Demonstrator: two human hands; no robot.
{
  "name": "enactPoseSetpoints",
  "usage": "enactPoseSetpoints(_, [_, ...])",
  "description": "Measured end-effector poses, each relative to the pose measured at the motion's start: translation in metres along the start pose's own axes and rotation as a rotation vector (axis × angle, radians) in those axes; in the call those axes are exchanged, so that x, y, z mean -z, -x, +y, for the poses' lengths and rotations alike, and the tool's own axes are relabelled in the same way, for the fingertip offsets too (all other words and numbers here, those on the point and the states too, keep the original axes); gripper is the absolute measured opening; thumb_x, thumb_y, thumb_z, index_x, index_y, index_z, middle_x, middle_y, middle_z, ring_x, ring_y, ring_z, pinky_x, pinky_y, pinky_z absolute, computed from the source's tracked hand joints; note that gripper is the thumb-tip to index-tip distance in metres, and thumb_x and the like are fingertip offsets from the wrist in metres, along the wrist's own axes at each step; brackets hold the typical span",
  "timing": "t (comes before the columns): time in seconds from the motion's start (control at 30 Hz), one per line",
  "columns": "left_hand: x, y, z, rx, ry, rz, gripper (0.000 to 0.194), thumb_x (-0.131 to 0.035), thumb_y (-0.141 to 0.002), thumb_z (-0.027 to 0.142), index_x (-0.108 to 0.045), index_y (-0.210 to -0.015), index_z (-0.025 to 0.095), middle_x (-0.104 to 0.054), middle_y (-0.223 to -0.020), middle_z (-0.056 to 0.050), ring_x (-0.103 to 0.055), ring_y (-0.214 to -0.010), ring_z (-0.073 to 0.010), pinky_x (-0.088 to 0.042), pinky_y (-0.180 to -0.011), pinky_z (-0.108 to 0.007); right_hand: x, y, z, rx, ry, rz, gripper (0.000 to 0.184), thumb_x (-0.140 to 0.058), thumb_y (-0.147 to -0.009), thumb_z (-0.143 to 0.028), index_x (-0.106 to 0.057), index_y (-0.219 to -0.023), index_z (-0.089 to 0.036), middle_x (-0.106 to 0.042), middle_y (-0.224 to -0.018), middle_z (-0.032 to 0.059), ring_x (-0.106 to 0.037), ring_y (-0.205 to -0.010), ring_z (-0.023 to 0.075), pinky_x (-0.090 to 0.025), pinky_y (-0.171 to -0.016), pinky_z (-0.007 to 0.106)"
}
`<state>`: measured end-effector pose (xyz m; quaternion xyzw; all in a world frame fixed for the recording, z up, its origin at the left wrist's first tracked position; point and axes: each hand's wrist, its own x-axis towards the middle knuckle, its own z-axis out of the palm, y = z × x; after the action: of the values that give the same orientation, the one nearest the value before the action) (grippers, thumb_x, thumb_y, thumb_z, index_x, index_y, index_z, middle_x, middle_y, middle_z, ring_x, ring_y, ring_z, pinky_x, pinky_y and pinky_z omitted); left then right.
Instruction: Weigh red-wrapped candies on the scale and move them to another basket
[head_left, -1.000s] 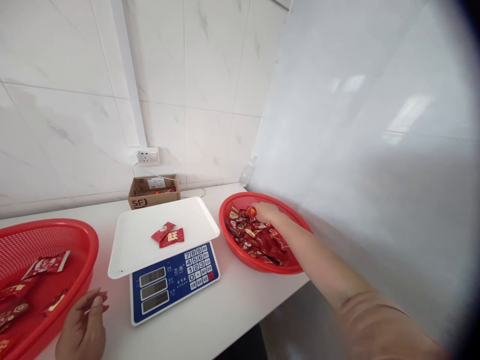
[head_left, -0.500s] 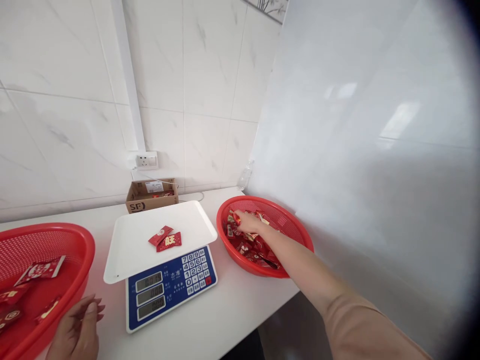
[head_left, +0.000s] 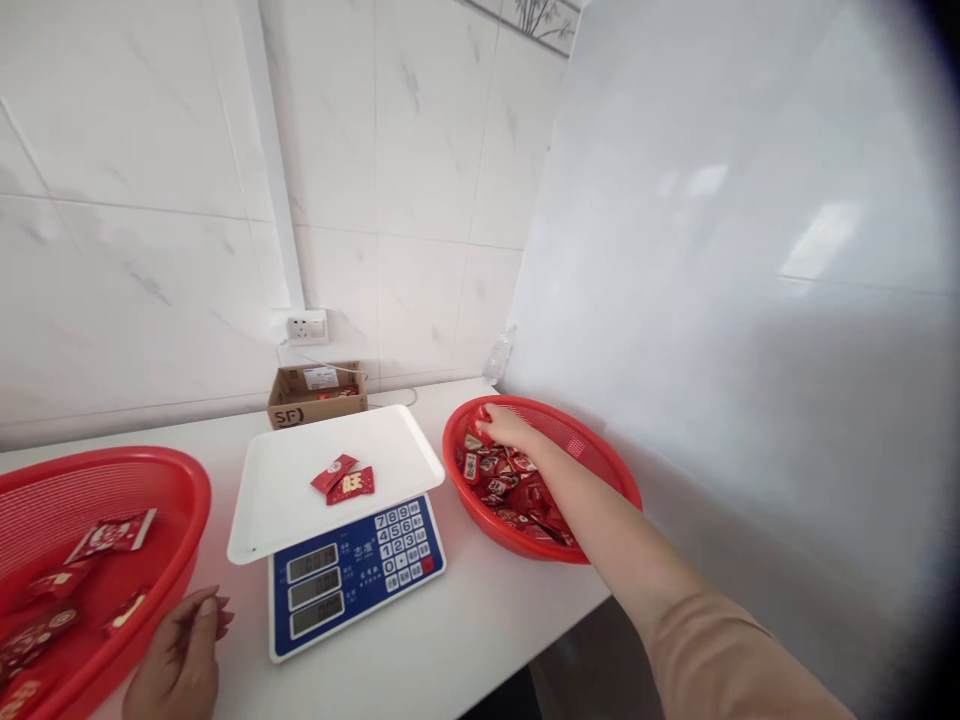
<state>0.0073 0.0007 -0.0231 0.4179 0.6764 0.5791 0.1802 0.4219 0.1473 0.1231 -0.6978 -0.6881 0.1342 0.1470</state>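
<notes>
The right hand [head_left: 506,427] is closed on a small shiny red packet [head_left: 484,430] inside a round red plastic basket [head_left: 517,543]. The left hand [head_left: 178,652] is loosely curled, contents unclear. Between the hands, 2 flat red packets [head_left: 351,485] lie on a white rectangular tray [head_left: 281,490].

- "SF" stands on the cardboard box [head_left: 330,409]; its white label [head_left: 321,378] is too small to read.
- "旺" marks one red packet [head_left: 350,486].
- "志准" is printed on the blue scale panel [head_left: 362,590].
- Digits 0–9 label the keypad [head_left: 405,542].
- The displays [head_left: 315,588] seem to read 0.019, 0.00, 0.00, downward.
</notes>
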Motion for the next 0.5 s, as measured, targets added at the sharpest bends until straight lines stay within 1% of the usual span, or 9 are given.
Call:
enactPoseSetpoints(0.07, [0.003, 0.005, 0.017, 0.045, -0.017, -0.038, 0.044, -0.049, -0.067, 0.057, -0.057, -0.089, 0.020, -0.063, -0.081, -0.004, -0.061, -0.069, -0.0195, -0.050, -0.067, -0.035, 0.000, -0.001, -0.018, 0.056, -0.067, 0.072, 0.023, -0.040, -0.088, -0.028, -0.051, -0.104, -0.018, -0.063, -0.105, 0.0080, -0.059, -0.093, 0.0194, -0.043, -0.078, 0.029])
enactPoseSetpoints(0.17, [0.004, 0.010, 0.037, 0.087, -0.019, -0.068, 0.044, -0.049, -0.065, 0.056, -0.056, -0.088, 0.019, -0.062, -0.082, -0.004, -0.061, -0.069, -0.0185, -0.050, -0.068, -0.034, -0.009, 0.002, -0.055, 0.158, -0.174, 0.112, 0.026, -0.037, -0.089, -0.028, -0.048, -0.110, -0.018, -0.062, -0.108, 0.0057, -0.058, -0.096, 0.0166, -0.043, -0.081, 0.027])
enactPoseSetpoints(0.2, [0.004, 0.011, 0.040, 0.095, -0.011, -0.068, 0.043, -0.050, -0.066, 0.055, -0.056, -0.088, 0.019, -0.062, -0.082, -0.004, -0.061, -0.069, -0.0179, -0.050, -0.068, -0.033, -0.014, 0.004, -0.068, 0.211, -0.217, 0.116, 0.029, -0.040, -0.088, -0.029, -0.047, -0.114, -0.018, -0.061, -0.111, 0.0061, -0.057, -0.099, 0.0166, -0.043, -0.084, 0.027])
enactPoseSetpoints(0.27, [0.003, 0.013, 0.042, 0.099, 0.012, -0.054, 0.040, -0.051, -0.067, 0.052, -0.056, -0.089, 0.019, -0.061, -0.081, -0.003, -0.060, -0.069, -0.0166, -0.049, -0.069, -0.032, -0.027, 0.012, -0.094, 0.346, -0.293, 0.095, 0.040, -0.049, -0.084, -0.030, -0.045, -0.121, -0.017, -0.055, -0.121, 0.0084, -0.052, -0.109, 0.0177, -0.041, -0.090, 0.029])
enactPoseSetpoints(0.33, [0.004, 0.013, 0.040, 0.090, 0.043, -0.031, 0.037, -0.050, -0.070, 0.049, -0.056, -0.090, 0.019, -0.061, -0.080, -0.003, -0.059, -0.069, -0.0153, -0.049, -0.070, -0.031, -0.036, 0.021, -0.112, 0.463, -0.333, 0.057, 0.049, -0.056, -0.080, -0.030, -0.044, -0.125, -0.016, -0.049, -0.129, 0.0099, -0.046, -0.117, 0.0192, -0.039, -0.093, 0.031])
enactPoseSetpoints(0.4, [0.004, 0.013, 0.036, 0.074, 0.079, -0.011, 0.034, -0.050, -0.073, 0.047, -0.056, -0.091, 0.018, -0.060, -0.079, -0.002, -0.058, -0.068, -0.0142, -0.049, -0.069, -0.030, -0.038, 0.028, -0.118, 0.509, -0.326, 0.046, 0.047, -0.056, -0.080, -0.029, -0.047, -0.124, -0.018, -0.048, -0.130, 0.0091, -0.045, -0.118, 0.0198, -0.040, -0.093, 0.033])
enactPoseSetpoints(0.43, [0.004, 0.012, 0.034, 0.067, 0.097, -0.009, 0.033, -0.050, -0.074, 0.046, -0.055, -0.091, 0.018, -0.059, -0.078, -0.002, -0.057, -0.068, -0.0138, -0.049, -0.069, -0.029, -0.036, 0.031, -0.115, 0.508, -0.314, 0.064, 0.044, -0.055, -0.080, -0.028, -0.049, -0.122, -0.019, -0.049, -0.129, 0.0082, -0.046, -0.117, 0.0201, -0.040, -0.093, 0.034])
enactPoseSetpoints(0.5, [0.004, 0.012, 0.031, 0.060, 0.130, -0.013, 0.031, -0.050, -0.075, 0.045, -0.055, -0.091, 0.018, -0.059, -0.078, -0.002, -0.056, -0.068, -0.0130, -0.048, -0.068, -0.028, -0.029, 0.032, -0.099, 0.467, -0.273, 0.118, 0.039, -0.054, -0.080, -0.025, -0.052, -0.118, -0.021, -0.051, -0.126, 0.0071, -0.048, -0.114, 0.0209, -0.041, -0.093, 0.036])
